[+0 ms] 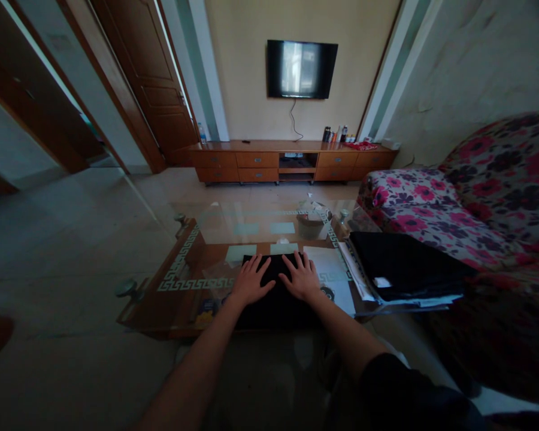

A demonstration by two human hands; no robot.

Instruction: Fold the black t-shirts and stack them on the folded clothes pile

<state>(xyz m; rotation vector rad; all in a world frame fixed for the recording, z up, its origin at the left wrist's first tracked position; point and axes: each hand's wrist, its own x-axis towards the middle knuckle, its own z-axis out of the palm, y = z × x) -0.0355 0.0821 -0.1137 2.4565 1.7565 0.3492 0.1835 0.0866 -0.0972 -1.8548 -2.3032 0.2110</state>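
Observation:
A folded black cloth (276,305) lies on the glass coffee table (175,308) in front of me; its exact kind does not show. My left hand (251,281) rests flat on its left part, fingers spread. On its right part lies my right hand (300,276), also flat with the fingers apart. White paper (341,281) sits under or beside the cloth on the right. Farther right, a stack of folded black fabric (404,263) lies on lighter sheets at the table's edge, with a small white tag on it.
A bin (309,227) shows near the table's far right corner. Beyond stands a low wooden TV cabinet (256,160) with bottles and cans on top, below a wall-mounted television (302,69). A floral-covered sofa (426,209) borders the right side.

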